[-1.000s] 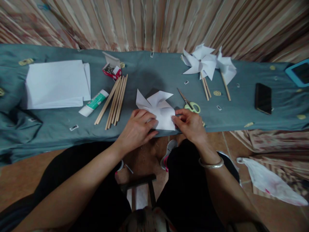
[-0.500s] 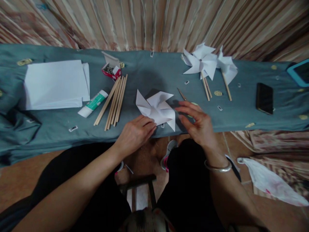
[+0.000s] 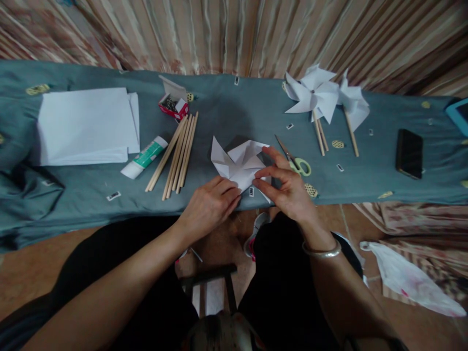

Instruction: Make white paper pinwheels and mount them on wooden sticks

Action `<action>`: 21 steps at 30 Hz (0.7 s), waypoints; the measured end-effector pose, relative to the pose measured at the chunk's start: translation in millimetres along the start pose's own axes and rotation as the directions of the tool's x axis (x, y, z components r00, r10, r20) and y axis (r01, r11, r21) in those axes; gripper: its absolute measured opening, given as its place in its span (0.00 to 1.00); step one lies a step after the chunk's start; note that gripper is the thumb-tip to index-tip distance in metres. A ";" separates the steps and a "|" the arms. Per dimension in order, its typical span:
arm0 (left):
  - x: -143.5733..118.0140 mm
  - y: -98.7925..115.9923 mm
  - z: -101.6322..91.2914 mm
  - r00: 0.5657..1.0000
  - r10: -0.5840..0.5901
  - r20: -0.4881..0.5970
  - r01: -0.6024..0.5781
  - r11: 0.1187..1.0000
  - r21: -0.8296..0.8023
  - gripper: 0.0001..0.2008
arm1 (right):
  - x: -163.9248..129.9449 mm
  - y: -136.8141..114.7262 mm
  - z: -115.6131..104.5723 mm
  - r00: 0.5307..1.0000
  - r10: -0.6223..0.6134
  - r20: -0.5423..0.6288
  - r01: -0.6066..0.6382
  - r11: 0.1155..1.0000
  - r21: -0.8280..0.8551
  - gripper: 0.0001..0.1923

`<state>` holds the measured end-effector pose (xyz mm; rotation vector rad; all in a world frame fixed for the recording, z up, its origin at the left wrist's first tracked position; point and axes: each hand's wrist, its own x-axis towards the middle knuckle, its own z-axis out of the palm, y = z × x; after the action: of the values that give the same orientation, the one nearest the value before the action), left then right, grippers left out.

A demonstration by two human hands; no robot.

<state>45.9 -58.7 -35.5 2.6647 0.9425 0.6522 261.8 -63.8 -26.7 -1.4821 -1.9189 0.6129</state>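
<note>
Spreading across the view, the tabletop (image 3: 234,107) under a grey-blue cloth carries a paper stack (image 3: 86,124) at the left, two finished pinwheels (image 3: 321,95) at the right, a bundle of wooden sticks (image 3: 177,151), a phone (image 3: 409,153), a glue tube (image 3: 144,157), scissors (image 3: 298,163) and a small pin box (image 3: 171,103). Near the front edge at the middle lies a half-folded paper pinwheel (image 3: 237,163). The left hand (image 3: 210,207) presses its near corner flat with fingers extended, while the right hand (image 3: 288,187) has a narrow grip, thumb and fingers pinching the paper's right flap.
</note>
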 end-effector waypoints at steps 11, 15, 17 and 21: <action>-4.4 -0.1 3.8 0.997 0.025 -0.074 -0.026 0.999 -0.024 0.14 | -0.6 -3.2 18.8 0.997 -0.014 -0.076 -0.002 0.980 -0.198 0.06; -3.5 -0.8 4.7 0.999 0.028 -0.044 -0.028 1.000 -0.004 0.12 | -0.6 -3.9 23.4 0.994 0.012 -0.111 -0.036 0.975 -0.217 0.06; -2.7 -0.7 4.6 0.999 0.019 -0.026 -0.019 1.000 -0.001 0.12 | -0.2 -5.1 25.1 0.992 0.028 -0.126 -0.057 0.971 -0.234 0.06; -1.5 -0.5 4.6 1.000 0.007 -0.003 -0.007 1.000 -0.008 0.12 | 0.6 -7.7 26.6 0.989 0.049 -0.139 -0.084 0.963 -0.257 0.05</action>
<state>46.9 -59.6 -40.1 2.6618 0.9295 0.6598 237.3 -64.8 -39.7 -1.7122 -1.9096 0.2877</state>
